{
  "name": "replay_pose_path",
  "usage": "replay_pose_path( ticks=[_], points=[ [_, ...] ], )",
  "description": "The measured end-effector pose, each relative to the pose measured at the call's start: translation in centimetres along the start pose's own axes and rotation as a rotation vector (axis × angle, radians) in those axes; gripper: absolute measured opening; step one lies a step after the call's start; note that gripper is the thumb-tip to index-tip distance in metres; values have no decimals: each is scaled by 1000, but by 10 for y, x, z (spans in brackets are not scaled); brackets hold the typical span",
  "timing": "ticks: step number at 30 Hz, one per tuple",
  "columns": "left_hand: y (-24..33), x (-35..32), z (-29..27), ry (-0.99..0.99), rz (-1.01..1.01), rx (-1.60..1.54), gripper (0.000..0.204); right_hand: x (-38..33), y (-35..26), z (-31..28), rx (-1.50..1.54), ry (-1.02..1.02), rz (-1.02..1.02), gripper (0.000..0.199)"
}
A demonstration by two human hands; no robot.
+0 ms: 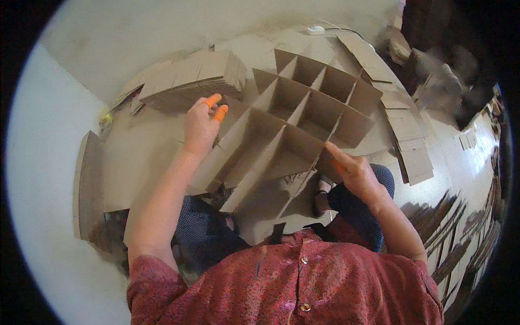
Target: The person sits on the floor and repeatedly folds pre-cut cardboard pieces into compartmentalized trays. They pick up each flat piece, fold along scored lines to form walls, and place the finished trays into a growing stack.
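Observation:
A cardboard grid divider (297, 138), made of crossed strips slotted into open cells, stands tilted in front of me above my knees. My right hand (355, 174) grips its near right side, fingers closed around the end of a strip. My left hand (199, 129) is raised by the divider's left side, fingers stretched out and apart, holding nothing. Orange finger covers show on two of its fingers, and some orange shows on the right hand too. Just beyond the left hand lies a thick stack of flat cardboard pieces (187, 81).
Long cardboard strips (403, 116) lie to the right of the divider. Another cardboard stack (90, 184) stands at the far left, near the wall. Many strips (447, 222) are piled at the lower right. A white power socket (315, 31) with a cable lies at the back.

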State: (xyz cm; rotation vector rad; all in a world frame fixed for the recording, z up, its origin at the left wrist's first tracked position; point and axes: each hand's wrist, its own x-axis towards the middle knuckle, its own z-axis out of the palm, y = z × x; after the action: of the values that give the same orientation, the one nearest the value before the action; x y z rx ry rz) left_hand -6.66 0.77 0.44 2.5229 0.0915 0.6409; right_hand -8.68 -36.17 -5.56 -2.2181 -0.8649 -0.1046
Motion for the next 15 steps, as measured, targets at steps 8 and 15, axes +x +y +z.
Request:
replay_pose_path(
  ticks=[8,15],
  points=[
    [-63,82,20,83,170,638,65,26,27,7,-35,149,24,50],
    [-83,129,10,-102,127,378,34,46,44,7,37,175,44,48]
  ],
)
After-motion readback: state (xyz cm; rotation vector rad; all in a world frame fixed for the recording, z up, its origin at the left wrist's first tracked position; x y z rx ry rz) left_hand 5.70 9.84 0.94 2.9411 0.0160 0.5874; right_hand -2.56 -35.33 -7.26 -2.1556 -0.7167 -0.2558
